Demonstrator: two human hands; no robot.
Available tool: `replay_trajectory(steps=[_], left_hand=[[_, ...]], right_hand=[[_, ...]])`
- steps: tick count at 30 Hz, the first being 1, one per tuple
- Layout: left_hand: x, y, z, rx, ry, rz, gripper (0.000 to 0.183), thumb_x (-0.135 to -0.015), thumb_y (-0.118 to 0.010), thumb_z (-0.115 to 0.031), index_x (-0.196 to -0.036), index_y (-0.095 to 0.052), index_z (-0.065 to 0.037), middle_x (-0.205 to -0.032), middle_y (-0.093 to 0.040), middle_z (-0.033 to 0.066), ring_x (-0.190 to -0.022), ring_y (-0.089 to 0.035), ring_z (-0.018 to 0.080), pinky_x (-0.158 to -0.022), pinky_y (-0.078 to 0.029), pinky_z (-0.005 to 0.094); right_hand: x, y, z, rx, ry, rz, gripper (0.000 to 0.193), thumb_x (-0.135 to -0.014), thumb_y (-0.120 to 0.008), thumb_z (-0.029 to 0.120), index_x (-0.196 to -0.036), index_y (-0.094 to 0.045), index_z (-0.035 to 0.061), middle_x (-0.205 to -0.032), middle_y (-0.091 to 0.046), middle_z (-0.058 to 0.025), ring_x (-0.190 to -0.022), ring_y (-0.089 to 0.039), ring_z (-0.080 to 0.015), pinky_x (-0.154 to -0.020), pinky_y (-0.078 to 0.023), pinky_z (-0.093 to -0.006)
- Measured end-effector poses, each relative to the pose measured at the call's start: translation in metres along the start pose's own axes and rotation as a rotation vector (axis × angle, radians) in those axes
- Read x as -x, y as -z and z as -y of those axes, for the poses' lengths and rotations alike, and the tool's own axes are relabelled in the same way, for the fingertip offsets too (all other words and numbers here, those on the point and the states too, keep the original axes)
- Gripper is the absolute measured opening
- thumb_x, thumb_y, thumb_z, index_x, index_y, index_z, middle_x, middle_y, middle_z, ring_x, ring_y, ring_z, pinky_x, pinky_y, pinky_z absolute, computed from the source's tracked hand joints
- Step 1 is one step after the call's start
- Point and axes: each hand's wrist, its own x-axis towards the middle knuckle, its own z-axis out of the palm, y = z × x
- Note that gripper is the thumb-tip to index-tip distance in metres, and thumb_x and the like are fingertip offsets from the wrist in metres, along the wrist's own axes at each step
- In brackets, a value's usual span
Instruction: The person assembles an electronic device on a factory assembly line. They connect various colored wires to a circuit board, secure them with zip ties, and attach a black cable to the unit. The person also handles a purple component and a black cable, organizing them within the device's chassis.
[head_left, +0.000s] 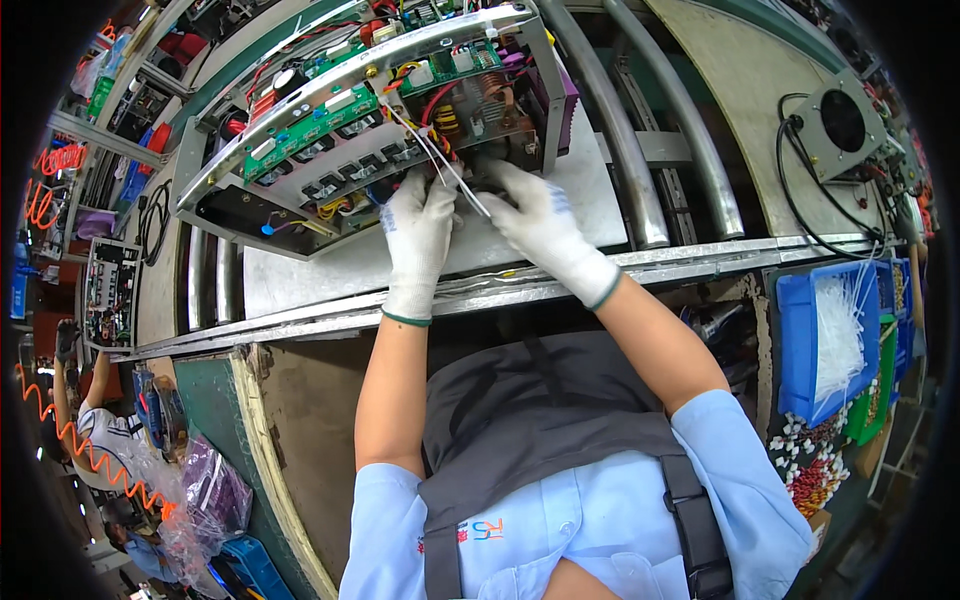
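An open metal chassis (300,150) with green circuit boards (350,110) and coloured wires stands tilted in front of me on a pale board. Both my hands wear white knit gloves and work at its near lower side. My left hand (418,235) is closed by the yellow and red wires, its fingertips pinching a thin white cable tie (432,152). The strip slants down from the upper board, past my left fingertips. My right hand (540,220) has its thumb by the strip's lower end, while its other fingers reach into the chassis's shadow, partly hidden.
Steel rollers (690,110) run beside the pale board (300,280). At right, a blue bin (800,330) holds white cable ties, and small connectors lie below it. A grey fan unit (843,122) with a black cord sits at far right. Another person (105,430) works at far left.
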Motion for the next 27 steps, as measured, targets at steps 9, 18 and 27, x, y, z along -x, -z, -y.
replay_trajectory(steps=[9, 18, 27], left_hand=[[0.017, 0.014, 0.0, -0.918, -0.882, 0.122, 0.043, -0.075, -0.069, -0.01, -0.117, -0.062, -0.019, -0.083, -0.065, 0.0045, -0.071, -0.064, 0.0253, -0.063, -0.051, 0.0362], [0.035, 0.052, -0.046, -0.681, -0.658, 0.231, 0.02, -0.08, -0.067, -0.007, -0.1, -0.066, -0.009, -0.091, -0.067, 0.0119, -0.087, -0.065, 0.0299, -0.077, -0.052, 0.0353], [-0.03, 0.15, -0.059, 0.417, -0.453, -0.317, 0.081, -0.09, -0.058, -0.018, -0.15, -0.007, -0.005, -0.15, -0.027, 0.0141, -0.137, -0.029, 0.0197, -0.114, -0.021, 0.0318]], right_hand=[[0.012, 0.034, -0.006, 0.14, 0.133, 0.007, 0.036, -0.086, -0.057, 0.015, -0.12, -0.057, 0.0021, -0.102, -0.064, -0.0194, -0.096, -0.061, -0.0351, -0.083, -0.049, -0.0401], [0.01, 0.055, -0.018, 0.105, 0.15, -0.121, 0.026, -0.085, -0.065, 0.013, -0.108, -0.065, 0.0014, -0.103, -0.067, -0.0169, -0.097, -0.065, -0.028, -0.086, -0.05, -0.0353], [-0.042, 0.098, 0.016, -0.342, 0.144, -0.208, 0.056, -0.096, -0.056, 0.032, -0.139, -0.039, -0.0004, -0.131, -0.05, -0.0147, -0.122, -0.047, -0.0201, -0.105, -0.034, -0.0316]])
